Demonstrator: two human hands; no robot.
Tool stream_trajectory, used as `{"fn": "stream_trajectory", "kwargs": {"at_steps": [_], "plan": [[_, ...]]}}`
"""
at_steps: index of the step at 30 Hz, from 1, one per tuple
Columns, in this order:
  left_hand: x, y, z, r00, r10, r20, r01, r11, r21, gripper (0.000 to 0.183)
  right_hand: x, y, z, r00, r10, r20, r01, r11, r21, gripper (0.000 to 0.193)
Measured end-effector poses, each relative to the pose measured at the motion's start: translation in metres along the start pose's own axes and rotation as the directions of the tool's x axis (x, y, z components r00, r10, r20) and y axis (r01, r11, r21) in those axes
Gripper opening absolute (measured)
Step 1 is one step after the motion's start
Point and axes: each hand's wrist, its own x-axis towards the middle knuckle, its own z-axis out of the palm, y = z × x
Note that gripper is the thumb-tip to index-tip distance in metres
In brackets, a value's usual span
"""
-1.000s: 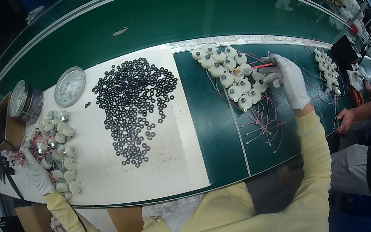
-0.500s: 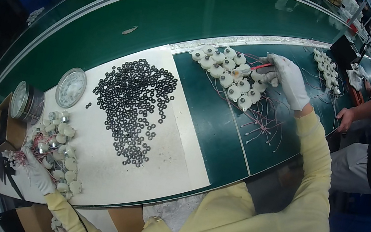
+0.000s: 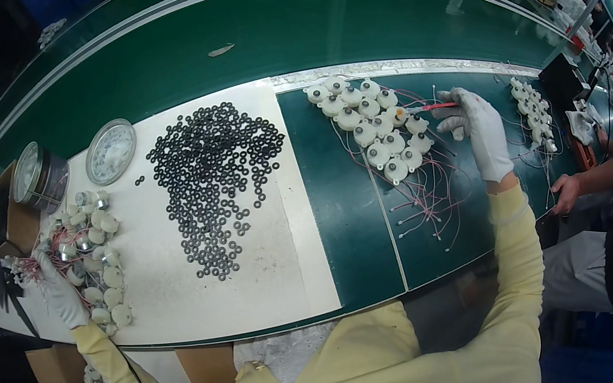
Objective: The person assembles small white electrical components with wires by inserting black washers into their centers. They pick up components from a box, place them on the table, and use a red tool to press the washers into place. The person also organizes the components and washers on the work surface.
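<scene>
My right hand (image 3: 482,136), in a white glove, grips a slim red-handled brush (image 3: 438,107) in a pinch. Its pale tip reaches over the right side of a cluster of cream-coloured small motors (image 3: 368,109) with dark shafts upward. One motor there carries an orange-yellow spot (image 3: 401,115). Pink and white wires (image 3: 432,201) trail from the cluster toward me. My left hand (image 3: 62,298), also gloved, lies against a heap of similar motors (image 3: 115,277) at the left, by tangled wires; its fingertips are lost among them.
Many small black rings (image 3: 212,167) lie spread on a white board (image 3: 282,261). A round clear lid (image 3: 112,151) and a round tin (image 3: 31,174) stand left, near a cardboard box (image 3: 15,218). More motors (image 3: 532,112) sit far right, near a co-worker's hand (image 3: 566,193).
My right hand has drawn the brush slightly up and away from the motors, so the tip sits farther right. My left hand stays at the heap. The whole view has shifted a little.
</scene>
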Motion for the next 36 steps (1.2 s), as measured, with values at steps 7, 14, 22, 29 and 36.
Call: {"fn": "stream_trajectory", "kwargs": {"at_steps": [7,14,22,29,36], "plan": [[0.003,-0.043,0.002,0.912,0.408,0.039,-0.345,0.711,0.613,0.038,0.001,0.008,-0.005,0.994,-0.043,0.102,0.045,0.999,-0.021,0.039],[0.007,-0.039,0.000,0.935,0.353,-0.031,-0.292,0.815,0.501,0.043,-0.008,0.006,-0.011,0.980,-0.059,0.190,0.064,0.998,-0.019,0.035],[0.003,0.002,-0.005,0.968,0.228,-0.104,-0.186,0.933,0.308,0.046,-0.010,0.008,-0.016,0.972,-0.087,0.217,0.106,0.991,-0.077,0.034],[0.006,-0.034,0.002,0.968,0.246,-0.057,-0.217,0.926,0.308,0.047,-0.012,0.002,-0.025,0.970,-0.102,0.222,0.129,0.985,-0.113,0.034],[0.004,-0.008,-0.001,0.987,0.154,-0.050,-0.138,0.962,0.234,0.046,-0.012,-0.005,-0.013,0.971,-0.096,0.218,0.124,0.985,-0.117,0.033]]}}
